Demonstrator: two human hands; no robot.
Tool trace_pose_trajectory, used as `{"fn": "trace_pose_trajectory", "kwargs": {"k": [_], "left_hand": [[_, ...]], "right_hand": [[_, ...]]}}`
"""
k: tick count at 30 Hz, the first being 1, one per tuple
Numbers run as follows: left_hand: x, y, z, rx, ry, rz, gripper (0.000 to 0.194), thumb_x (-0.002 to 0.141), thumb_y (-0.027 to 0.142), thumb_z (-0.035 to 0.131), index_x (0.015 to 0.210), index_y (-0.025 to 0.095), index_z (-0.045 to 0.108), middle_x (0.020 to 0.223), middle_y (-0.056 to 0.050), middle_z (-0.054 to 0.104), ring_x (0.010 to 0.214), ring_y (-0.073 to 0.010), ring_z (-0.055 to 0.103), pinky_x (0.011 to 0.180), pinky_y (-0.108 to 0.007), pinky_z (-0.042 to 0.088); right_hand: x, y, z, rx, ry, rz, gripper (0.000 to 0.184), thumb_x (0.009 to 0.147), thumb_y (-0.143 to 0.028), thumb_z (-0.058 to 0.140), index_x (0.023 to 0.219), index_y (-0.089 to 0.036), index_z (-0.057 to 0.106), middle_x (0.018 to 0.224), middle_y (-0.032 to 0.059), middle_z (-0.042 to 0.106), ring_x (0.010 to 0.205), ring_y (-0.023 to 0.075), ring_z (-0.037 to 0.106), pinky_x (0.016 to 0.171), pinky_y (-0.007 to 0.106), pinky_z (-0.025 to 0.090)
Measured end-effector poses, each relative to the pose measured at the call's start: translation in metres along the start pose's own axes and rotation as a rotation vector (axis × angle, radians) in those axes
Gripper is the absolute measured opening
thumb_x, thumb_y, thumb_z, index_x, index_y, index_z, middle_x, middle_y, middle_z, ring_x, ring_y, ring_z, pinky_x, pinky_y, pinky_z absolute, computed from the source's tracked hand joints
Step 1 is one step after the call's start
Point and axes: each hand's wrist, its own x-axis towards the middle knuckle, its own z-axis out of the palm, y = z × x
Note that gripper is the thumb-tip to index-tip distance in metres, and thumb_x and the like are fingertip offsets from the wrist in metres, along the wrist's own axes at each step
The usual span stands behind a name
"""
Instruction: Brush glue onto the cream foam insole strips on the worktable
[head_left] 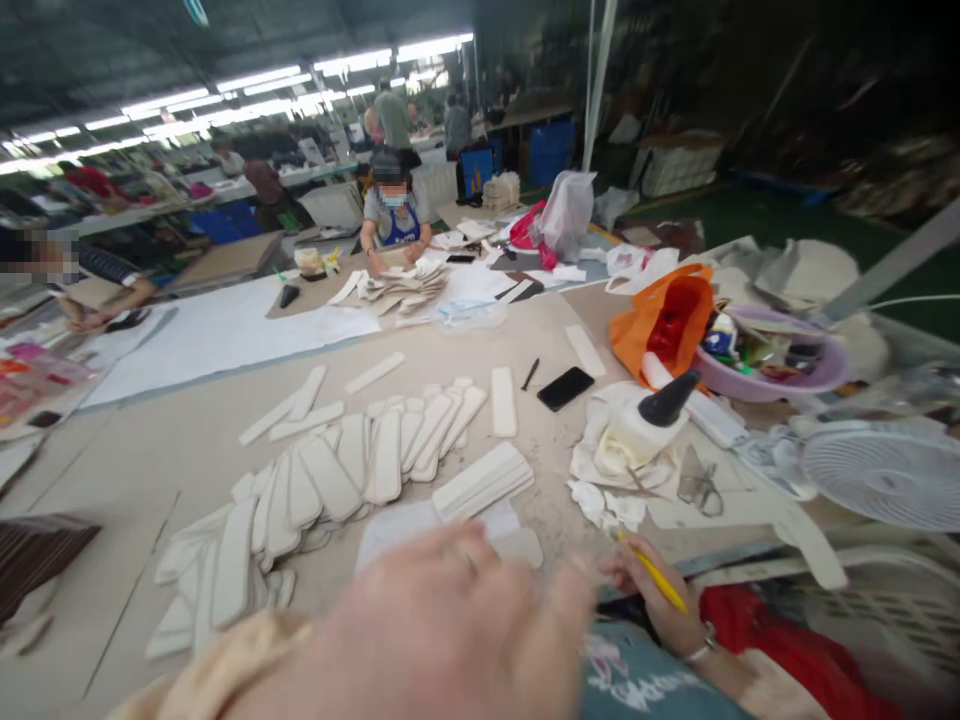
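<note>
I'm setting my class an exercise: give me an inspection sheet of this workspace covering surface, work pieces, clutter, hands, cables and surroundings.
Surface: beige tabletop, seam lines at left, dark specks near the black phone.
Work pieces: many pale strips, mostly overlapping; some separate.
Clutter: black-topped white bottle, purple basin of mixed items, white fan, all at right.
Hands: right hand holds a yellow tool; left hand blurred, grip unclear.
Cables: thin white cord-like line, far right.
Surroundings: masked person opposite; others beyond, under ceiling lights.

Premises are a factory workshop: rows of ceiling lights, people seated at long worktables, and piled cut pieces.
</note>
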Motion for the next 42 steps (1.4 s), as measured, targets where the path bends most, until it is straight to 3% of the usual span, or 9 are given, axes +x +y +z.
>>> {"fn": "trace_pose_trajectory", "kwargs": {"k": [3, 8, 11, 14, 21, 29, 34, 37, 42], "left_hand": [[0.045, -0.003, -0.01, 1.177, -0.084, 0.349, 0.011, 0.079, 0.031, 0.064, 0.086, 0.025, 0.07, 0.095, -0.008, 0.069, 0.112, -0.0272, 0.057, 0.093, -0.031, 0.045], [0.095, -0.07, -0.092, 1.457, 0.149, 0.239, 0.018, 0.083, 0.024, 0.061, 0.066, 0.017, 0.062, 0.061, 0.0, 0.058, 0.074, -0.0185, 0.061, 0.08, -0.036, 0.047], [0.108, -0.116, -0.135, 1.535, 0.257, 0.174, 0.016, 0.087, 0.029, 0.059, 0.083, 0.014, 0.062, 0.08, -0.001, 0.064, 0.079, -0.0152, 0.061, 0.08, -0.038, 0.05], [0.122, -0.142, -0.153, 1.581, 0.312, 0.159, 0.022, 0.088, 0.033, 0.058, 0.101, 0.014, 0.061, 0.099, -0.005, 0.064, 0.092, -0.0176, 0.062, 0.084, -0.04, 0.052], [0.148, -0.155, -0.153, 1.68, 0.272, 0.192, 0.035, 0.088, 0.034, 0.057, 0.119, 0.018, 0.054, 0.122, -0.009, 0.057, 0.108, -0.0227, 0.057, 0.091, -0.046, 0.049], [0.161, -0.158, -0.143, 1.704, 0.226, 0.117, 0.033, 0.086, 0.036, 0.06, 0.11, 0.015, 0.057, 0.113, -0.008, 0.059, 0.1, -0.0212, 0.059, 0.087, -0.044, 0.05], [0.173, -0.166, -0.133, 1.702, 0.198, 0.089, 0.03, 0.087, 0.037, 0.058, 0.108, 0.015, 0.058, 0.105, -0.006, 0.062, 0.095, -0.0192, 0.061, 0.084, -0.041, 0.052], [0.18, -0.17, -0.129, 1.689, 0.174, 0.088, 0.029, 0.089, 0.037, 0.056, 0.107, 0.015, 0.059, 0.101, -0.005, 0.064, 0.088, -0.0173, 0.062, 0.08, -0.039, 0.053], [0.185, -0.172, -0.126, 1.668, 0.139, 0.132, 0.026, 0.09, 0.035, 0.056, 0.105, 0.014, 0.06, 0.1, -0.005, 0.065, 0.088, -0.0167, 0.063, 0.08, -0.038, 0.054]], "right_hand": [[0.008, 0.01, -0.012, -0.003, -0.113, -0.003, 0.049, 0.079, -0.067, 0.052, 0.096, -0.022, 0.061, 0.054, 0.0016, 0.057, 0.048, 0.0184, 0.052, 0.051, 0.033, 0.044], [0.017, 0.02, 0.012, 0.108, -0.335, 0.097, 0.047, 0.084, -0.068, 0.044, 0.096, -0.023, 0.052, 0.047, -0.0069, 0.043, 0.04, 0.0107, 0.037, 0.042, 0.024, 0.029], [0.02, 0.017, 0.049, 0.276, -0.539, 0.199, 0.048, 0.083, -0.072, 0.039, 0.088, -0.024, 0.044, 0.045, -0.0101, 0.034, 0.038, 0.0083, 0.026, 0.04, 0.02, 0.026], [0.021, 0.013, 0.092, 0.311, -0.673, 0.249, 0.05, 0.081, -0.075, 0.038, 0.084, -0.025, 0.041, 0.044, -0.0116, 0.028, 0.037, 0.0078, 0.017, 0.038, 0.02, 0.023], [0.023, 0.02, 0.142, 0.181, -0.78, 0.169, 0.055, 0.081, -0.072, 0.042, 0.093, -0.021, 0.053, 0.044, -0.0091, 0.037, 0.037, 0.0083, 0.027, 0.04, 0.021, 0.024], [0.021, 0.017, 0.109, -0.241, -0.576, -0.105, 0.041, 0.092, -0.059, 0.036, 0.091, -0.022, 0.054, 0.049, -0.0084, 0.034, 0.041, 0.0104, 0.036, 0.042, 0.022, 0.03], [0.023, 0.012, 0.083, -0.359, -0.603, -0.249, 0.034, 0.085, -0.05, 0.054, 0.101, -0.02, 0.062, 0.061, -0.0021, 0.056, 0.056, 0.0146, 0.055, 0.058, 0.026, 0.045], [0.021, 0.012, 0.075, -0.517, -0.637, -0.376, 0.037, 0.092, -0.044, 0.044, 0.115, -0.021, 0.062, 0.094, 0.0072, 0.071, 0.084, 0.0205, 0.066, 0.077, 0.031, 0.049], [0.017, 0.013, 0.073, -0.518, -0.554, -0.315, 0.035, 0.091, -0.043, 0.047, 0.113, -0.023, 0.065, 0.108, 0.0077, 0.07, 0.098, 0.0242, 0.066, 0.086, 0.034, 0.048]]}}
